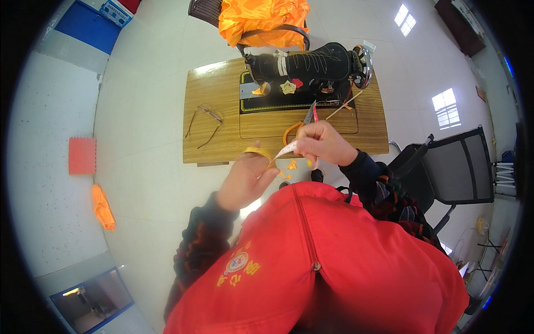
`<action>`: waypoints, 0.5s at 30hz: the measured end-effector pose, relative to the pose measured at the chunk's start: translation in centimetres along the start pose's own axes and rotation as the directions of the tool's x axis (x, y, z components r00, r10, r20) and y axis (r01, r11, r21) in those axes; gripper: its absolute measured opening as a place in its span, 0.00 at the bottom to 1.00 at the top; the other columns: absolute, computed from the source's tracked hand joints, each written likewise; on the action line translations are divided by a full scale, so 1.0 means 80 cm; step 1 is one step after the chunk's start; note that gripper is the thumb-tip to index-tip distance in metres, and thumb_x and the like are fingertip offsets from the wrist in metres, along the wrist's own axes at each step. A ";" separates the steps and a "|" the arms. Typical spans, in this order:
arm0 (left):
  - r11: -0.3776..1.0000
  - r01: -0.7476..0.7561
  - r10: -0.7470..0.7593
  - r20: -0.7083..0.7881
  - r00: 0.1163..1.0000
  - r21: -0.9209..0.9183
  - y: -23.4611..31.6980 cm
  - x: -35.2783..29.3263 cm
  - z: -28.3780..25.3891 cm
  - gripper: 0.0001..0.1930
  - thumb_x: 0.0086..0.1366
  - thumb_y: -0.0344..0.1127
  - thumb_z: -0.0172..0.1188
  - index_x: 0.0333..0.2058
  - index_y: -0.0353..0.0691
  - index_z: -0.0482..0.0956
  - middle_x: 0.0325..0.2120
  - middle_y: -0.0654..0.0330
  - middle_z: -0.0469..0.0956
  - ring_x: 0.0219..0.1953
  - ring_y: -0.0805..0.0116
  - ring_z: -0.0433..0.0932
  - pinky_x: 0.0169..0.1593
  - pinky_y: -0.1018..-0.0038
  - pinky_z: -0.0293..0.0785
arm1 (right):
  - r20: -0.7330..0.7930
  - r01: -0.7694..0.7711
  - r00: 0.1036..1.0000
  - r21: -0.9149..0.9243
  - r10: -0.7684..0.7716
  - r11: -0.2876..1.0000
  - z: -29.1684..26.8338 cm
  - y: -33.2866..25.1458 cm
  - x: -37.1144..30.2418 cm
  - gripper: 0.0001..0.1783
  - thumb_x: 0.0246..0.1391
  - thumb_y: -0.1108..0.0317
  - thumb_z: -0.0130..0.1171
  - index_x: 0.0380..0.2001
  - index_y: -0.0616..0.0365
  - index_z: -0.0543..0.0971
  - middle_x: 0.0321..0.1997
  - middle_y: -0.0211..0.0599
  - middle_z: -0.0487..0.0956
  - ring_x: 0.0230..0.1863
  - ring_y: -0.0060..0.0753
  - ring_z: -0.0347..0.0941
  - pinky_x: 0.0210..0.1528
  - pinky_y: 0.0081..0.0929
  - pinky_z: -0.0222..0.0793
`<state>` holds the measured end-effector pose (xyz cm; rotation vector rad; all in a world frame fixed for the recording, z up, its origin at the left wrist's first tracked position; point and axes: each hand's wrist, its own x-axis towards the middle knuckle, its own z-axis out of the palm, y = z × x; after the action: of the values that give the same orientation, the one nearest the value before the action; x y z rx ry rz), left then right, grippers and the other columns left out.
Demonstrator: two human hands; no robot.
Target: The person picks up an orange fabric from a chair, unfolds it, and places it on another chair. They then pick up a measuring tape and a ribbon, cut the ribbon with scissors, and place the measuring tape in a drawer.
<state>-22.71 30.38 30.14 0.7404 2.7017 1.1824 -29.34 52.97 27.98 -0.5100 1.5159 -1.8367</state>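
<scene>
A tape measure [286, 149], yellow on one side and white on the other, runs between my two hands over the table's front edge. Its yellow part is looped round the fingers of my left hand [245, 181]. My right hand [321, 143] pinches the white stretch, and a short end hangs below that fist. Just beyond the right hand, scissors [293, 131] with orange handles lie on the wooden sewing table [214, 83], their blades pointing away beside a pink strip [315, 113]. My right fingers hide part of the scissors.
A black sewing machine [311, 64] stands at the table's back; eyeglasses [207, 118] lie at left. Behind is a chair piled with orange cloth [261, 19]. A black chair [450, 167] stands at right. Orange scraps [292, 165] are on the floor below my hands.
</scene>
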 end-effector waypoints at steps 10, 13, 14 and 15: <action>0.330 0.132 -0.020 0.133 0.991 -0.935 0.030 -0.011 -0.018 0.24 0.69 0.48 0.38 0.16 0.41 0.63 0.13 0.67 0.63 0.19 0.73 0.63 0.53 0.64 0.68 | -0.187 -0.058 0.981 -0.021 0.053 0.998 -0.004 0.036 0.024 0.12 0.56 0.65 0.54 0.26 0.63 0.75 0.15 0.27 0.71 0.14 0.13 0.64 0.16 0.14 0.57; 0.149 0.131 -0.070 0.122 0.990 -0.980 0.040 -0.008 -0.033 0.25 0.71 0.49 0.32 0.15 0.44 0.60 0.11 0.69 0.58 0.20 0.74 0.62 0.53 0.62 0.68 | -0.364 0.015 0.911 -0.441 -0.194 0.897 0.008 0.032 0.021 0.09 0.55 0.67 0.53 0.32 0.63 0.75 0.22 0.34 0.75 0.21 0.25 0.72 0.24 0.20 0.66; 0.115 0.143 -0.083 0.134 0.988 -0.983 0.042 -0.006 -0.037 0.25 0.71 0.49 0.29 0.16 0.46 0.60 0.10 0.71 0.56 0.20 0.75 0.62 0.55 0.61 0.67 | -0.370 0.087 0.880 -0.492 -0.299 0.866 0.011 0.026 0.020 0.09 0.54 0.68 0.54 0.35 0.63 0.74 0.27 0.37 0.75 0.26 0.30 0.73 0.28 0.22 0.68; 0.079 0.149 -0.095 0.141 0.985 -0.986 0.045 -0.004 -0.041 0.26 0.71 0.50 0.27 0.16 0.48 0.61 0.09 0.73 0.53 0.19 0.76 0.62 0.57 0.60 0.65 | -0.370 0.156 0.838 -0.542 -0.401 0.826 0.014 0.019 0.021 0.10 0.53 0.69 0.54 0.38 0.62 0.74 0.31 0.39 0.76 0.31 0.35 0.74 0.32 0.25 0.69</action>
<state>-21.94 30.13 34.93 0.2141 1.1132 2.3778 -29.34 50.85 26.60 -0.5781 2.3964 -1.8753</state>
